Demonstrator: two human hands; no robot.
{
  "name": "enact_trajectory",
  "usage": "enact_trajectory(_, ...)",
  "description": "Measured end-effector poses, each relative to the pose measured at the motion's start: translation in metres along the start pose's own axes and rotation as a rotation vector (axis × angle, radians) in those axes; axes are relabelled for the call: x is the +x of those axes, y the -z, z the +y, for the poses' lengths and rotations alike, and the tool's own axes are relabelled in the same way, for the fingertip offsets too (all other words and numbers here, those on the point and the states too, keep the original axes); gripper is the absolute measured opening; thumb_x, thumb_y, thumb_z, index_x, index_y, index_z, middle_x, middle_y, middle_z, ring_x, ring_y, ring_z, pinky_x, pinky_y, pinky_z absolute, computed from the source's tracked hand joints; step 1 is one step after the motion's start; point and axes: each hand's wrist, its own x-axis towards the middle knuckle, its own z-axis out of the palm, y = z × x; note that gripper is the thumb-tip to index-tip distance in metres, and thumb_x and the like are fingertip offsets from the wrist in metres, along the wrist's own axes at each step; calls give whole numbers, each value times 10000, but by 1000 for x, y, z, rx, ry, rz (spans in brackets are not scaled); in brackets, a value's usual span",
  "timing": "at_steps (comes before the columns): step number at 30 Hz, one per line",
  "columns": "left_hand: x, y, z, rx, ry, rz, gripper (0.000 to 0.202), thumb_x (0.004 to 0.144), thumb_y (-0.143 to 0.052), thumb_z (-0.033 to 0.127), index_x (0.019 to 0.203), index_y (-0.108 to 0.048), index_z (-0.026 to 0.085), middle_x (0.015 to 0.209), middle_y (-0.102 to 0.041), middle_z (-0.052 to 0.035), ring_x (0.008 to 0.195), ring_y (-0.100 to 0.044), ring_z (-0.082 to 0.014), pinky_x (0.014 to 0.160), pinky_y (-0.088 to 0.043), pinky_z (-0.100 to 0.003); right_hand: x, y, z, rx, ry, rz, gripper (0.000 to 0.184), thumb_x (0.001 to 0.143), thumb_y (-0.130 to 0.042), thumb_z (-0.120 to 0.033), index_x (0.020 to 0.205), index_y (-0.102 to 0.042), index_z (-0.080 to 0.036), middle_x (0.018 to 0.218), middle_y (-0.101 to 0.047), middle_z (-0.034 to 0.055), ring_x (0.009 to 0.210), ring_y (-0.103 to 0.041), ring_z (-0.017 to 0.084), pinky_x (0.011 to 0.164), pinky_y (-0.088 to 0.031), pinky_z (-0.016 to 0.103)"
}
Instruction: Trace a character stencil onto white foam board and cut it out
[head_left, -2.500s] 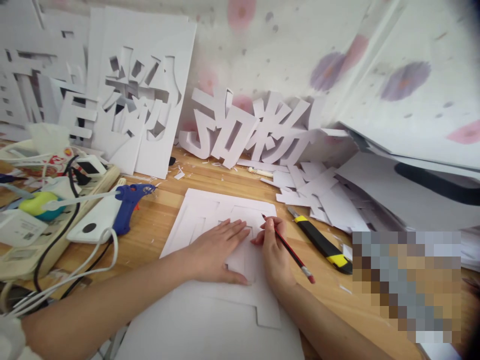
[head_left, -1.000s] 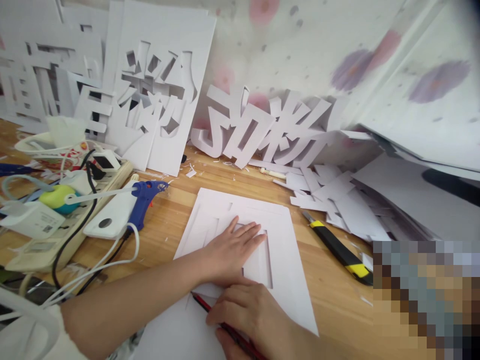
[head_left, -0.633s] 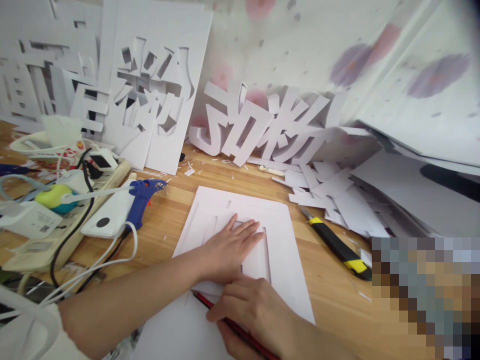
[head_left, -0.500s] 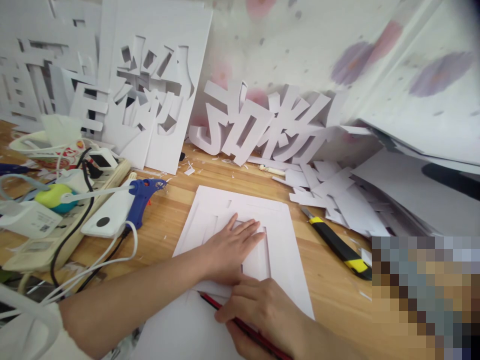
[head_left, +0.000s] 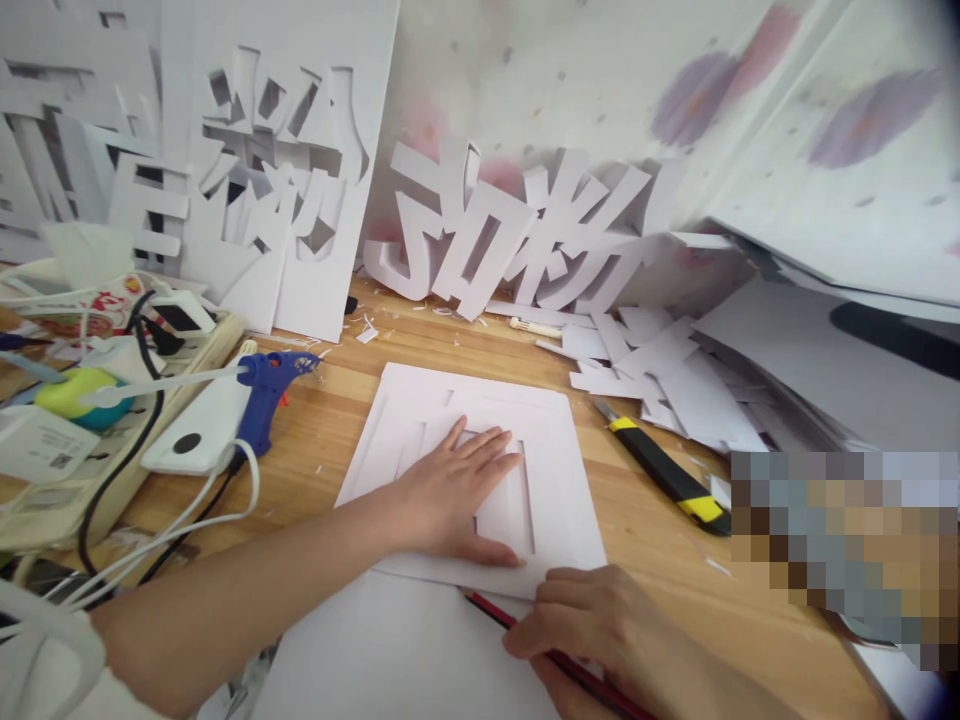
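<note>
Pencil [head_left: 490, 610] in the right hand [head_left: 592, 622] is red and black, pointed.

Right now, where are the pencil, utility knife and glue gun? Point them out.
Pencil [head_left: 489, 608]: head view, on the shaft just behind the tip.
Utility knife [head_left: 661, 467]: head view, middle of the black handle.
Glue gun [head_left: 262, 390]: head view, on the blue body.

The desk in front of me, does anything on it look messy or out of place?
Loose white scraps lie in a jumbled heap at the right rather than stacked, and white cables sprawl untidily on the left side.
</note>
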Motion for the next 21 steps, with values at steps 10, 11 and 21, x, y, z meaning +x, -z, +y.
enact_trajectory(10, 1, 2, 1, 15, 14, -22, 938, 702, -350, 762, 1362, -263, 102, 1465, -169, -171, 1360, -78, -241, 1088, 39, -458, -25, 10, 6, -12, -138, -39, 274, 732, -475, -60, 827, -627, -267, 747, -657, -43, 656, -598, 107, 588, -389, 219)
enact_trajectory(11, 1, 3, 1, 15, 14, -23, 953, 692, -345, 774, 1361, -265, 100, 1464, -171, -171, 1360, -80, -242, 1088, 40, -456, -28, 11, 6, -27, -158, -48, 271, 722, -470, -55, 806, -622, -263, 718, -649, -45, 631, -589, 108, 575, -382, 223)
enact_trajectory(21, 1, 3, 1, 8, 26, -46, 1007, 664, -355, 796, 1365, -259, 79, 1466, -169, -169, 1361, -72, -241, 1089, 46, -449, -21, 11, -11, -83, -320, 43, 162, 680, -480, -106, 605, -551, -231, 520, -573, -39, 419, -481, 101, 412, -292, 216)
